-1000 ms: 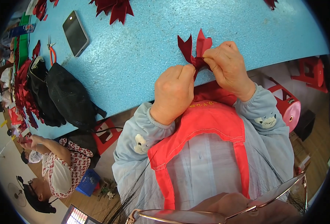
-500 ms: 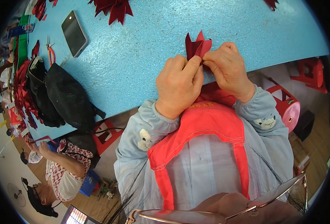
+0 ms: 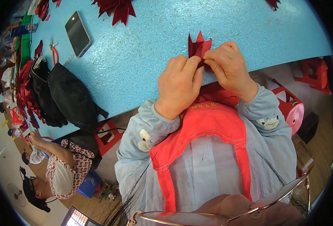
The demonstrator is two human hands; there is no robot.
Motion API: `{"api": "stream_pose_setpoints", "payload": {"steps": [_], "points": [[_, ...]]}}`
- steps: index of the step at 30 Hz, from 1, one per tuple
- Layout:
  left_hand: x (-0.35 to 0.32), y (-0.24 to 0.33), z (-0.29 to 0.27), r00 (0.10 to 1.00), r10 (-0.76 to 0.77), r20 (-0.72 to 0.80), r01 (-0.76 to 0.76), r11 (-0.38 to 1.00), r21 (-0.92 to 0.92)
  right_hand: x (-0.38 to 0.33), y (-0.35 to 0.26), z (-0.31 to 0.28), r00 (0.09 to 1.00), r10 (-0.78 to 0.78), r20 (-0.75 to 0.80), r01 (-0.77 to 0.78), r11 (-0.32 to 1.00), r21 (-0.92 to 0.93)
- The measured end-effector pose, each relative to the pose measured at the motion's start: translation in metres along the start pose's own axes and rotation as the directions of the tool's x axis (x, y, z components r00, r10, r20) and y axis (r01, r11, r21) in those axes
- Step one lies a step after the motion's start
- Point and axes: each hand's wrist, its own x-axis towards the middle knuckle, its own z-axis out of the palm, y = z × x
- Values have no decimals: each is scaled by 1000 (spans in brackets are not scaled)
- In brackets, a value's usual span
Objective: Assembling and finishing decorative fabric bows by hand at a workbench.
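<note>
Both my hands meet just above the near edge of the blue table, closed on one dark red ribbon bow (image 3: pixel 199 46) with notched, pointed tails standing up. My left hand (image 3: pixel 178 83) grips its lower left side between thumb and fingers. On the other side my right hand (image 3: pixel 226 67) pinches it near the middle, fingertips almost touching the left thumb. The fingers cover the lower part of the bow. More dark red ribbon bows (image 3: pixel 117 10) lie farther off on the table.
Left on the blue table (image 3: pixel 136 49) lie a phone (image 3: pixel 78 34), orange-handled pliers (image 3: pixel 54 54) and a black mesh bag (image 3: pixel 73 98). Red ribbon pieces (image 3: pixel 25 86) heap along the left. A co-worker (image 3: pixel 66 164) sits there. Red stools (image 3: pixel 313 75) stand at right.
My hands stay nearly in place, still pinching the bow, which has turned slightly. The co-worker's hands have shifted. The view has moved a little.
</note>
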Motion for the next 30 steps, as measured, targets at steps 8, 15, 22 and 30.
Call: {"api": "stream_pose_setpoints", "payload": {"steps": [8,15,22,30], "points": [[-20,0,-19,998,26,-50,-26,1000,4,2,4,-21,995,8,95,-38,946,321],[-13,11,-36,978,-209,6,195,900,-390,12,-9,-26,983,-107,151,81,982,171],[2,12,-43,874,-445,195,394,414,-821,10,-17,-8,877,419,234,-438,502,745],[4,5,-38,816,-528,238,391,199,-899,21,-23,-1,723,595,351,-514,124,849]]}}
